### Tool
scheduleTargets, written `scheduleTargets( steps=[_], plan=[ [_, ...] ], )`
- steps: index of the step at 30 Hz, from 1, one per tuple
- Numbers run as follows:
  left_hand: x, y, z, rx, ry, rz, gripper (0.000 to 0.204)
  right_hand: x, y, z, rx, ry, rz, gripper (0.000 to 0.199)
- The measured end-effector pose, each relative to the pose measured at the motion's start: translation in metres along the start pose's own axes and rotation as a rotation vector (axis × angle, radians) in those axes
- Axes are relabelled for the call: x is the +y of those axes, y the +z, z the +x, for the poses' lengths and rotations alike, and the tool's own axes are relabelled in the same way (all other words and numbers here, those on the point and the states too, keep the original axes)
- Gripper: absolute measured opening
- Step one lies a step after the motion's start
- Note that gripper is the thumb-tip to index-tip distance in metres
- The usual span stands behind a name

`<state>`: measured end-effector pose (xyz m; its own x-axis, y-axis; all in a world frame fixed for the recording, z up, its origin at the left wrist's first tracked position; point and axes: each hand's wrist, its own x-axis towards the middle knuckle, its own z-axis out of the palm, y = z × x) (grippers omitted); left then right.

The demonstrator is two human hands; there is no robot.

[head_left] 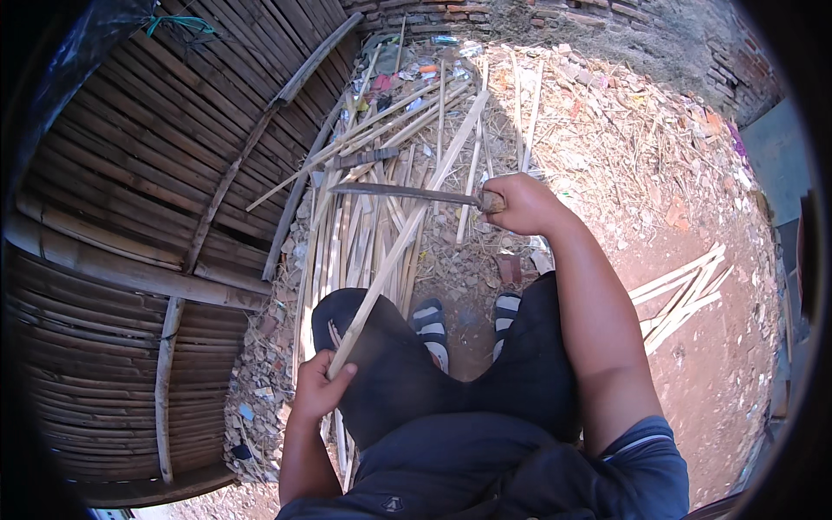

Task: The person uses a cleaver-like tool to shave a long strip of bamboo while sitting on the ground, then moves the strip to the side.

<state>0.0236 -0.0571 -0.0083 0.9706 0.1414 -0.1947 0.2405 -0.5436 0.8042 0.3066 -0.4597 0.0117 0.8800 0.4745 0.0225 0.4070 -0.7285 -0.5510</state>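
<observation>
My right hand (520, 204) grips the handle of a machete (407, 192), its long dark blade pointing left. Below it, my left hand (319, 387) is wrapped round the near end of a long pale bamboo strip (381, 276). The strip slants up and away to the right, passing over my left thigh. Where blade and strip cross, the blade lies over the strip; whether they touch I cannot tell. Many more split strips (325, 251) lie on the ground beyond my left leg.
A bamboo-slat wall (113, 173) with poles rises on the left. Brick walls (607, 26) close off the far side. Rubble, shavings and litter cover the ground (624, 147). Another small pile of strips (685, 299) lies to the right. My sandalled feet (429, 325) stand between the piles.
</observation>
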Motion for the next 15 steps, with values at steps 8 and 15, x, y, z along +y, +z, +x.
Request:
scheduleTargets(
  steps=[8, 15],
  plan=[
    [0.004, -0.004, 0.010, -0.068, -0.022, -0.036, 0.022, 0.027, -0.015, -0.012, 0.233, 0.222, 0.130, 0.041],
    [0.000, -0.005, 0.008, -0.060, -0.031, -0.038, 0.027, -0.029, -0.004, -0.014, -0.175, -0.121, -0.149, 0.038]
  ],
)
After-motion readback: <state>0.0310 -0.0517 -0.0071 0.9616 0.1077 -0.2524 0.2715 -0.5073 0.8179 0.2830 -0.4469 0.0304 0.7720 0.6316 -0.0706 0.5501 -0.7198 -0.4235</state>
